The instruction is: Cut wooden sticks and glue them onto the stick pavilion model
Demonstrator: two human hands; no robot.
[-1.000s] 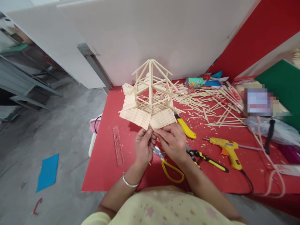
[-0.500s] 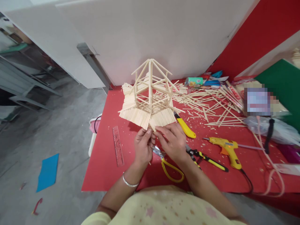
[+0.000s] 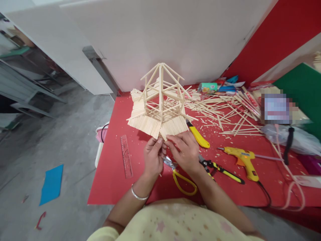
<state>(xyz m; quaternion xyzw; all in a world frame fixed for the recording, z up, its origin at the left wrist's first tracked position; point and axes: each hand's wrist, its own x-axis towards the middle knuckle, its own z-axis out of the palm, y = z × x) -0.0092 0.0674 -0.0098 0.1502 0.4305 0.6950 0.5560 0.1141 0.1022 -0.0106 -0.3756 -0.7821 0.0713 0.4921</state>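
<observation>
Stick model [image 3: 161, 97] sits at the far side of the red table [image 3: 107, 174], its frame peak up and its slatted skirt facing the person, probably so the near corner lies within easy reach. Left hand [image 3: 152, 159] and right hand [image 3: 186, 152] meet at that corner, thumbs and fingertips gathered, perhaps steadying it; whether they pinch slats or a loose piece, I cannot tell. Both forearms angle inward, with scissors [image 3: 173, 169] lying between them.
</observation>
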